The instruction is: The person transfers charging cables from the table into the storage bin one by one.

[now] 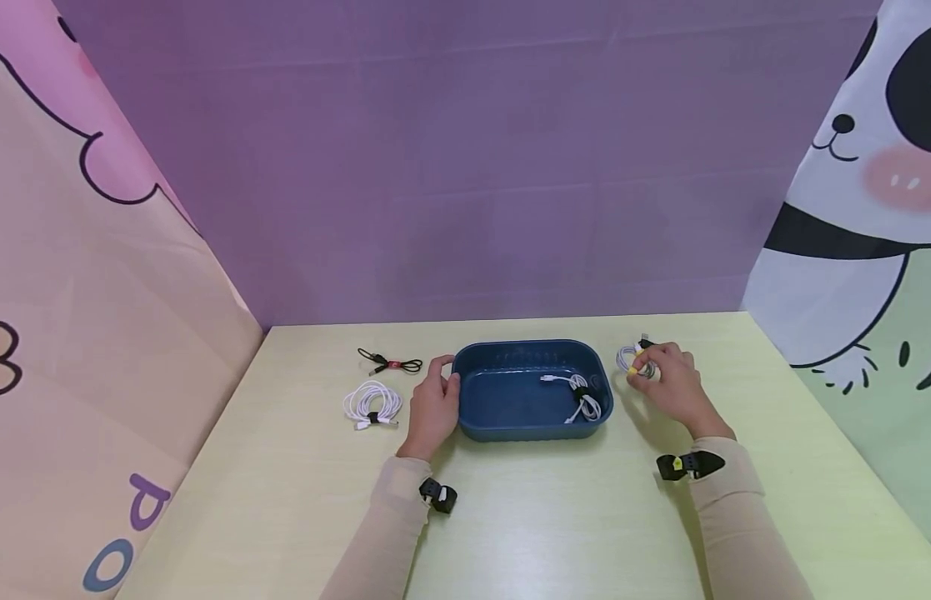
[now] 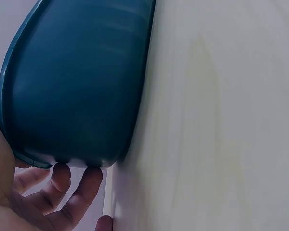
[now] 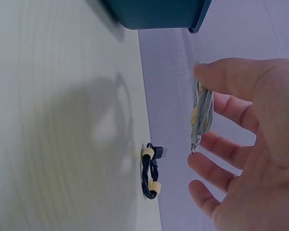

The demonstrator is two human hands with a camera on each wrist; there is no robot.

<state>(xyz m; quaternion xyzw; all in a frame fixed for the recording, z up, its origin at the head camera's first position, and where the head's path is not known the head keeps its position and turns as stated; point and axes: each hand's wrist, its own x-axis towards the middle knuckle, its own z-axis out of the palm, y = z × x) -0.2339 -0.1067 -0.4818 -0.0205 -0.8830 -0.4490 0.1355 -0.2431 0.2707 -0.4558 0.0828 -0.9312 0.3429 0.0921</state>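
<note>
Pickup step, by appearance: the right hand (image 1: 675, 386) pinches a pale tied cable (image 3: 203, 111) between thumb and fingers, just right of the tray (image 1: 503, 404). The left hand (image 1: 432, 410) touches the tray's left end; whether it grips is unclear. The next move probably calls for lifting the cable over the tray.

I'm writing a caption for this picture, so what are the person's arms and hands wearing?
The left sleeve and right sleeve are plain beige, reaching the wrists. A small black device sits at the left wrist; another black unit, with a yellow mark, sits at the right. The left hand and right hand show no gloves.
</note>
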